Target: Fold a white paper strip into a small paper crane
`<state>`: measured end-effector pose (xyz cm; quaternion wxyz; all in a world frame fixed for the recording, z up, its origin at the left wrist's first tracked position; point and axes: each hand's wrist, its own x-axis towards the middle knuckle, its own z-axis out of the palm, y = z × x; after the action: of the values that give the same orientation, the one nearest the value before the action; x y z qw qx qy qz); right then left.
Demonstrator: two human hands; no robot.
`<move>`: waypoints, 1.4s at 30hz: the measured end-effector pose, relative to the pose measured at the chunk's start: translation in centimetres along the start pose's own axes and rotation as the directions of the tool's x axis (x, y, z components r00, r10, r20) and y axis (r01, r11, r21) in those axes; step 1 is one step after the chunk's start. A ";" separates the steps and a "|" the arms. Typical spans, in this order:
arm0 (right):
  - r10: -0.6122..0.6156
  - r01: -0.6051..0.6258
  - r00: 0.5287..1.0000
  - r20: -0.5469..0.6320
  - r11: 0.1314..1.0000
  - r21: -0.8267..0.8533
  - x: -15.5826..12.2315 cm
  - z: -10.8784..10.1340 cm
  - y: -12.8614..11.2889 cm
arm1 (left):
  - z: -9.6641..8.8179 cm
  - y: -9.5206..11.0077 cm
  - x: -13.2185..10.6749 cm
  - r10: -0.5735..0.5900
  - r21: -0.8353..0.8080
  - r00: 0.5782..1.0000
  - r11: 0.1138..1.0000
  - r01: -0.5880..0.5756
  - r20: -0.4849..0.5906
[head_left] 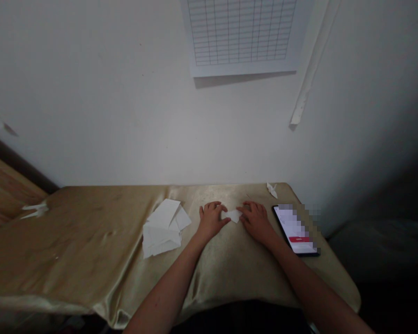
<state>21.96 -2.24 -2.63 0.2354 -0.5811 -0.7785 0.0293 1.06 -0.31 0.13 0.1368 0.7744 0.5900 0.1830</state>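
White paper piece [234,215] | between my hands, near the far edge of the satin-covered tabletop [73,241] | left hand [211,220] open, fingers on it | right hand [256,221] open, fingers on it | paper stack [162,228] just beside my left hand

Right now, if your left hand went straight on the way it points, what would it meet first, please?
Your left hand would probably meet the small white paper first, though depth is unclear.
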 end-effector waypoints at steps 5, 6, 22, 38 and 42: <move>-0.003 0.004 1.000 -0.017 0.999 0.047 0.1 0.1 0.2 | 0.3 -0.1 0.0 0.001 -0.015 1.000 1.000 -0.001 -0.008; -0.002 0.004 1.000 -0.022 0.998 0.065 0.1 0.0 0.2 | 0.3 -0.1 0.0 0.005 -0.019 1.000 1.000 -0.005 -0.010; 0.090 -0.037 0.987 -0.131 0.930 0.365 0.7 -0.9 0.2 | -0.3 0.7 -0.2 0.148 -0.078 0.966 0.983 -0.168 -0.211; 0.078 -0.015 0.992 -0.096 0.848 0.529 0.5 -1.4 -0.7 | 1.2 0.7 0.1 0.164 -0.155 0.964 0.968 -0.198 -0.209; 0.061 -0.027 0.997 -0.039 0.808 0.588 0.5 -1.2 -0.8 | 1.3 0.9 0.0 0.165 -0.181 0.964 0.962 -0.204 -0.210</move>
<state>21.66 -2.33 -1.16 0.4243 -0.4985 -0.7108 0.2573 2.40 -0.51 -0.66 0.1387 0.7869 0.5040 0.3280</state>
